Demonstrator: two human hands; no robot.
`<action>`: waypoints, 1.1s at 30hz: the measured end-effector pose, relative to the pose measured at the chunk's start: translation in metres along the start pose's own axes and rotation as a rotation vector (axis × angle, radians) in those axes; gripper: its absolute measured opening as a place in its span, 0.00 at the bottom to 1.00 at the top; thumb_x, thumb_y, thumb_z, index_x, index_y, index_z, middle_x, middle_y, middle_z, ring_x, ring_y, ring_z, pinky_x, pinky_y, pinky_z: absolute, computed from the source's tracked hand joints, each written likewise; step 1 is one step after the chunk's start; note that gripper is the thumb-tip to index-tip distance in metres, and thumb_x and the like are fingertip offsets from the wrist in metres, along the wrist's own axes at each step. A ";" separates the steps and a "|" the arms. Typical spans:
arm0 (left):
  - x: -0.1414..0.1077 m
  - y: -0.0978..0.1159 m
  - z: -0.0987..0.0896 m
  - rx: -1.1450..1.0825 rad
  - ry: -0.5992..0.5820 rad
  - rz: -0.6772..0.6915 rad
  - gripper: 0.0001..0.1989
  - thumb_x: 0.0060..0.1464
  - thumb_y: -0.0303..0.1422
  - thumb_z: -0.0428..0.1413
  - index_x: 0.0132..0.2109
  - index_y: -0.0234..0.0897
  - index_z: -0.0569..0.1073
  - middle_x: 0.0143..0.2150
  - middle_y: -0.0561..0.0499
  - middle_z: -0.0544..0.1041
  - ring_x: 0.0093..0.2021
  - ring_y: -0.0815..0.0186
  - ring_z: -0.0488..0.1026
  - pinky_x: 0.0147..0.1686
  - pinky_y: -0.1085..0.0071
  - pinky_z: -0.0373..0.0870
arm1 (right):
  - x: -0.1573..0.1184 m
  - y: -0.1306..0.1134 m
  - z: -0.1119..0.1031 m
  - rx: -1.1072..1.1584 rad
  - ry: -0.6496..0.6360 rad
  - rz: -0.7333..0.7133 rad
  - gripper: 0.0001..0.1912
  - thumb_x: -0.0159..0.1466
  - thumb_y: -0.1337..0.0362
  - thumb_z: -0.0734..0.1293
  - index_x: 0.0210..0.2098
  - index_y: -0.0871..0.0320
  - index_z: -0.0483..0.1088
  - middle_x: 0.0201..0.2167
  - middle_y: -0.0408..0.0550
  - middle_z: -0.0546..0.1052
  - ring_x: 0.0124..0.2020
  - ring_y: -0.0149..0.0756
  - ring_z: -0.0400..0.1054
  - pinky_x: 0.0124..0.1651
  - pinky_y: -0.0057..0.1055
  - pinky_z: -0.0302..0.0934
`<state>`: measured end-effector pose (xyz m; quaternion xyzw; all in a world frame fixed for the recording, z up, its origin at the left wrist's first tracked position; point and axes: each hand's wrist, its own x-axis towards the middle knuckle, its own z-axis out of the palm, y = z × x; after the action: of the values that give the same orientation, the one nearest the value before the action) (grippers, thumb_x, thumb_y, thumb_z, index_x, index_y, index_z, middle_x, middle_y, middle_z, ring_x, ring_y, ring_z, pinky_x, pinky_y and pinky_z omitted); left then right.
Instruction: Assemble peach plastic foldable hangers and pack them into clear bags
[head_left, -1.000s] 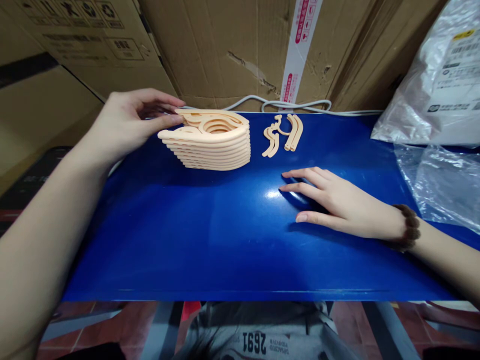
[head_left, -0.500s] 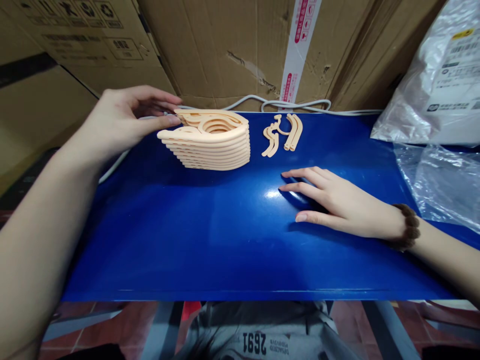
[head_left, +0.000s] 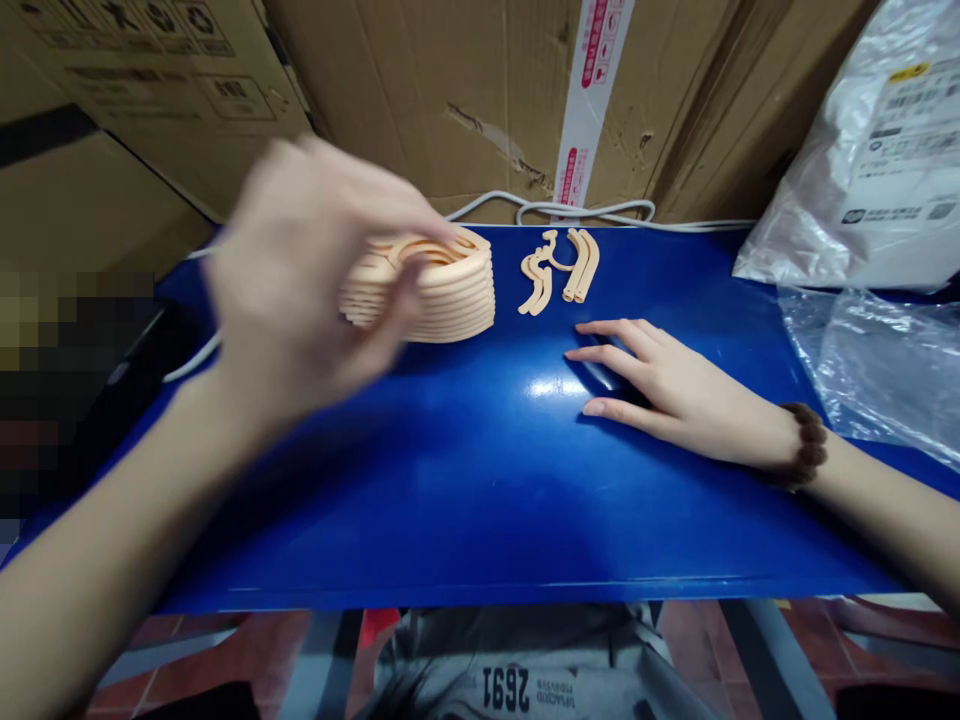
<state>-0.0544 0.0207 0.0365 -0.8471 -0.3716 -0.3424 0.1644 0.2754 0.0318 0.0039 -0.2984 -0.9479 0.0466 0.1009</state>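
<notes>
A stack of beige plastic hangers [head_left: 454, 295], seemingly folded, sits toward the back of the blue table [head_left: 450, 500]. In front of the stack's left side is my left hand [head_left: 292, 280], smeared by motion, with thumb and forefinger apart and nothing visible held between them. It hides part of the stack, and whether it touches the hangers I cannot tell. Just right of the stack lie loose beige hanger parts [head_left: 562, 265], curved arms and a small hook piece. Nearer to me, my right hand [head_left: 660, 390] hovers low or rests on the tabletop, fingers spread, holding nothing.
Cardboard boxes [head_left: 420, 100] stand behind the table. A white cable [head_left: 495, 200] runs along the back edge. On the right are a plastic-wrapped package [head_left: 870, 190] with a label and a clear plastic bag [head_left: 885, 370].
My left hand has swung right from the stack's left end to in front of it. My right hand has shifted only slightly. The stack and loose parts keep their places.
</notes>
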 end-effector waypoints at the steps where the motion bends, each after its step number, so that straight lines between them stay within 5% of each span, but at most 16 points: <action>1: 0.000 0.015 0.006 0.010 -0.022 0.163 0.12 0.69 0.31 0.52 0.58 0.39 0.68 0.55 0.47 0.77 0.57 0.58 0.74 0.60 0.54 0.72 | 0.000 0.002 0.000 -0.007 0.004 0.009 0.31 0.72 0.44 0.59 0.62 0.61 0.69 0.64 0.65 0.68 0.63 0.56 0.65 0.62 0.55 0.62; 4: -0.003 0.049 0.029 -0.063 -0.255 0.323 0.16 0.68 0.30 0.53 0.60 0.29 0.70 0.61 0.38 0.76 0.60 0.53 0.74 0.61 0.57 0.73 | 0.000 0.006 -0.001 -0.021 0.012 0.024 0.31 0.73 0.45 0.57 0.62 0.63 0.69 0.64 0.66 0.69 0.62 0.56 0.66 0.62 0.56 0.62; 11: -0.019 0.050 0.055 -0.227 -0.586 0.145 0.30 0.73 0.45 0.45 0.70 0.27 0.62 0.73 0.36 0.62 0.73 0.51 0.60 0.71 0.54 0.61 | 0.002 0.006 -0.002 0.032 0.041 0.072 0.31 0.74 0.45 0.56 0.62 0.62 0.69 0.65 0.65 0.68 0.64 0.54 0.64 0.65 0.53 0.61; 15: -0.019 0.048 0.053 -0.256 -0.607 0.115 0.31 0.73 0.46 0.44 0.71 0.28 0.62 0.74 0.37 0.61 0.73 0.50 0.59 0.72 0.54 0.59 | 0.009 0.007 -0.005 -0.017 0.069 0.153 0.33 0.73 0.43 0.55 0.65 0.61 0.65 0.68 0.64 0.64 0.67 0.55 0.60 0.68 0.53 0.56; 22: -0.017 0.050 0.054 -0.280 -0.602 0.114 0.31 0.73 0.46 0.45 0.71 0.27 0.63 0.73 0.36 0.61 0.73 0.49 0.59 0.71 0.53 0.59 | 0.047 0.036 -0.013 -0.186 -0.034 0.180 0.41 0.71 0.37 0.53 0.72 0.59 0.56 0.75 0.66 0.52 0.73 0.67 0.49 0.66 0.67 0.52; 28: -0.017 0.050 0.053 -0.272 -0.597 0.113 0.31 0.72 0.46 0.46 0.70 0.27 0.64 0.73 0.35 0.62 0.74 0.50 0.58 0.72 0.53 0.58 | 0.088 0.062 -0.005 -0.107 -0.128 0.178 0.42 0.70 0.39 0.57 0.73 0.59 0.55 0.75 0.60 0.54 0.74 0.62 0.48 0.70 0.64 0.48; 33: -0.018 0.050 0.054 -0.263 -0.591 0.128 0.30 0.73 0.46 0.45 0.70 0.26 0.64 0.73 0.35 0.63 0.73 0.50 0.59 0.72 0.54 0.58 | 0.086 0.062 0.004 -0.083 -0.091 0.117 0.39 0.71 0.40 0.57 0.72 0.59 0.59 0.73 0.59 0.59 0.73 0.57 0.53 0.71 0.59 0.49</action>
<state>-0.0011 0.0068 -0.0157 -0.9454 -0.3020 -0.1160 -0.0401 0.2400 0.1320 0.0046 -0.3549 -0.9336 0.0264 0.0425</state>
